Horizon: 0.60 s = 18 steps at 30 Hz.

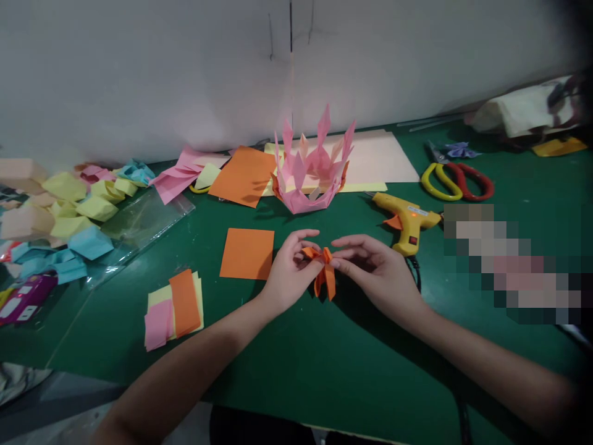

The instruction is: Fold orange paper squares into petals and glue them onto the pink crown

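Both my hands pinch a small folded orange paper piece just above the green table. My left hand grips its left end with thumb and fingers closed. My right hand holds the right end, fingers pressed together on it. Two folded flaps of the piece hang down between the hands. A flat orange paper square lies just left of my left hand. Behind the hands stands a pink paper crown shape with tall points.
A yellow glue gun lies right of my hands, with yellow and red scissors behind it. Folded paper strips lie at front left. Several folded coloured paper units are heaped at far left. Orange and pale sheets lie by the wall.
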Available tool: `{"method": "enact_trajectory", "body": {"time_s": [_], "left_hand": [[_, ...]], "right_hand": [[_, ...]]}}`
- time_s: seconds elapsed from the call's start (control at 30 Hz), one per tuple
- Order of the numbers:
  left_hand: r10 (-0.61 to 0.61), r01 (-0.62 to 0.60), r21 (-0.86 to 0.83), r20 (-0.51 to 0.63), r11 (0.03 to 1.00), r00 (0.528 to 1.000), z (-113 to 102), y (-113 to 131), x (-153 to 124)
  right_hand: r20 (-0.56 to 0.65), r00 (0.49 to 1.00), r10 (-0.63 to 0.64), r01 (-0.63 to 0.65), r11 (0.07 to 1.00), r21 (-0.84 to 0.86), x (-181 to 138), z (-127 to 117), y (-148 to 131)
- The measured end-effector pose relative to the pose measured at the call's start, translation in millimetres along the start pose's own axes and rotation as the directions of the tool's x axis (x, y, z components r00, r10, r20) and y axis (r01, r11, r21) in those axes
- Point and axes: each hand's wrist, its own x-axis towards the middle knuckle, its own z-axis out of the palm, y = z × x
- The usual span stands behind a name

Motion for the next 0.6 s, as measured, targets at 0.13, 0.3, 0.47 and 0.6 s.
{"method": "enact_trajectory", "body": {"time_s": [0.13,0.3,0.47,0.6], "left_hand": [[0.036,-0.037,0.022,0.024,0.999,0.999,0,-1,-1],[0.019,-0.02,0.011,0.058,1.0,0.998,-1,2,-2],[-0.053,0.055,-0.02,0.095,0.998,0.994,-2,7,0],[-0.086,0.09,-0.031,0.111,0.995,0.99,-4,11,-1]], "right_hand": [[0.018,0.999,0.051,-0.052,0.998,0.038,2,-1,1],[0.072,0.995,0.072,-0.08,0.99,0.112,4,-3,4],[0.112,0.991,0.077,-0.095,0.982,0.165,5,-3,4],[0.129,0.988,0.08,-0.108,0.967,0.229,5,-3,4]]}}
